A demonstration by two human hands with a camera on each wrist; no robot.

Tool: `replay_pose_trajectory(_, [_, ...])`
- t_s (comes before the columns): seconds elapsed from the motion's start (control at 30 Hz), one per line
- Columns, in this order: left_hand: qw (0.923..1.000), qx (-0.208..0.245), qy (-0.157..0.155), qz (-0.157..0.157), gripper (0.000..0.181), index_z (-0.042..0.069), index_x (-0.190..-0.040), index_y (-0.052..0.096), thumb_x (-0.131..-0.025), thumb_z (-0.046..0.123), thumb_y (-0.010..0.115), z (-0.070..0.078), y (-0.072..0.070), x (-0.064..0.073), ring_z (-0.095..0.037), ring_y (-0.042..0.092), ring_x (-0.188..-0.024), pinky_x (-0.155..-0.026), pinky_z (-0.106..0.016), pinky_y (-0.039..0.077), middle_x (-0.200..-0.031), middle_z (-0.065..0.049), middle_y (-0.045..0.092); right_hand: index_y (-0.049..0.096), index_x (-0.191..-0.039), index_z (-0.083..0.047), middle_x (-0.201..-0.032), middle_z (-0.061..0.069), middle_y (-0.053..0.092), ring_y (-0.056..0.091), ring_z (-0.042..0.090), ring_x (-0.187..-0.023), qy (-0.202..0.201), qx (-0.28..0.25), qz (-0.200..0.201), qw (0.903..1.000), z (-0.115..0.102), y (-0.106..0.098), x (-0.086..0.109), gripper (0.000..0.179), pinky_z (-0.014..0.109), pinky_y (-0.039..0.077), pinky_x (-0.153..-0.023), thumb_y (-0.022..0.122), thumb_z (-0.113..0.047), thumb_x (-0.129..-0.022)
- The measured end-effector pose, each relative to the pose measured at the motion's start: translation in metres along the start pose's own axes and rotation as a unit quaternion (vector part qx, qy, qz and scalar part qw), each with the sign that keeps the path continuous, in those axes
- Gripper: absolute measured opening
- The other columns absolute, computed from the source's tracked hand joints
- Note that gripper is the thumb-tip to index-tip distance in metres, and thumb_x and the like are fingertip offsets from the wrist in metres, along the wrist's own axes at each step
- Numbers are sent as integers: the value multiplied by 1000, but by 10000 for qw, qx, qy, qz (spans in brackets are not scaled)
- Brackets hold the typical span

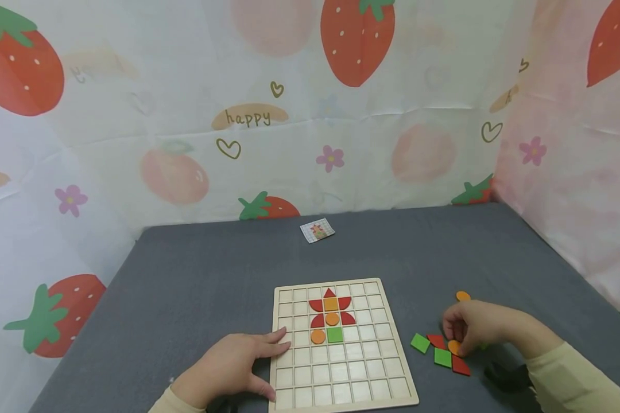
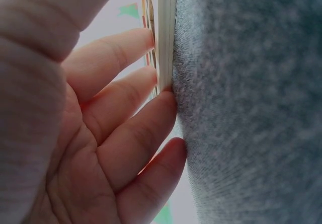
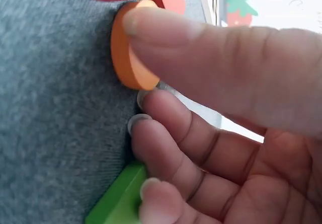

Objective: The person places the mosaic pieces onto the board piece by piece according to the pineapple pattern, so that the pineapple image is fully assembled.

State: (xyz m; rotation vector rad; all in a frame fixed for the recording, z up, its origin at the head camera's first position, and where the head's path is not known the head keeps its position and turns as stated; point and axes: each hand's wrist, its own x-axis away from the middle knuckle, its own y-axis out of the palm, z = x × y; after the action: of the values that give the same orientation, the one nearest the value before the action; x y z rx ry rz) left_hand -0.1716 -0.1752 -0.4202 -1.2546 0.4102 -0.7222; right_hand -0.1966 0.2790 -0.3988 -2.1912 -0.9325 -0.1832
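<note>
My left hand (image 1: 232,361) rests at the left edge of a wooden grid board (image 1: 341,378), two fingertips over its border and the thumb by its side. In the left wrist view, fairly straight fingers (image 2: 136,128) touch the board's rim (image 2: 165,43). On the board lie a red triangle (image 1: 329,293), an orange square (image 1: 330,304), several red petal pieces, two orange discs and a green square (image 1: 334,334). My right hand (image 1: 477,327), fingers bent, pinches an orange disc (image 3: 123,48) at the table surface, thumb over its face. The index fingertip is hidden.
Around my right hand lie loose pieces: green squares (image 1: 442,358), red pieces (image 1: 461,366) and another orange disc (image 1: 462,296). A small pattern card (image 1: 317,230) lies at the back of the grey table (image 1: 212,269). Printed curtains (image 1: 186,86) stand behind and beside it.
</note>
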Motion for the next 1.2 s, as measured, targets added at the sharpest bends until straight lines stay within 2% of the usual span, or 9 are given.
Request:
replay_pose_trajectory(0.17, [10000, -22, 51, 53, 85, 25, -132, 50, -60, 68, 63, 0, 0, 0, -12, 49, -119, -90, -33, 43, -139, 2, 44, 53, -74, -2, -64, 0, 52, 45, 10, -54, -17, 153, -26, 9999, -2, 1, 2, 23, 24, 39, -49, 74, 3, -66])
replay_pose_trajectory(0.37, [10000, -26, 45, 46, 85, 25, -132, 50, -61, 68, 63, 0, 0, 1, -12, 50, -118, -90, -33, 43, -139, 2, 44, 51, -70, -3, -58, -5, 42, 36, 5, -50, -177, 369, 47, 9991, -5, -1, -1, 21, 21, 32, -47, 71, 0, -69])
replay_pose_trajectory(0.53, [10000, -27, 37, 10, 85, 25, -133, 50, -61, 68, 63, 0, 0, 0, -12, 50, -118, -90, -34, 43, -139, 2, 44, 54, -71, -7, -60, -5, 48, 40, 6, -52, -392, 481, 368, 9974, -14, -6, -7, 18, 23, 36, -49, 71, -7, -73])
replay_pose_trajectory(0.67, [10000, -11, 28, -10, 85, 25, -133, 50, -61, 68, 63, 0, -1, 0, -12, 50, -118, -90, -34, 43, -139, 2, 44, 57, -74, -8, -64, -2, 55, 45, 8, -54, -478, 413, 571, 9964, -27, -5, -18, 14, 24, 39, -50, 70, -10, -77])
replay_pose_trajectory(0.83, [10000, -17, 23, -3, 84, 25, -132, 50, -61, 68, 64, 1, -1, 0, -12, 50, -118, -90, -34, 43, -139, 2, 44, 59, -76, -10, -69, -1, 61, 51, 10, -59, -606, 512, 738, 9941, -43, 6, -38, 9, 26, 43, -54, 68, -9, -79])
replay_pose_trajectory(1.0, [10000, -31, -23, -34, 85, 26, -133, 50, -61, 68, 63, 1, -2, 0, -12, 50, -118, -90, -34, 43, -139, 3, 44, 59, -77, -11, -70, -3, 57, 51, 12, -64, -684, 528, 912, 9921, -60, 20, -57, 10, 27, 44, -58, 68, -6, -79])
replay_pose_trajectory(1.2, [10000, 21, -22, -27, 85, 25, -132, 50, -60, 68, 63, 1, -2, 0, -12, 50, -118, -90, -34, 43, -139, 2, 44, 59, -76, -10, -71, -2, 56, 50, 16, -67, -711, 352, 903, 9927, -75, 35, -77, 12, 30, 43, -59, 68, -3, -79])
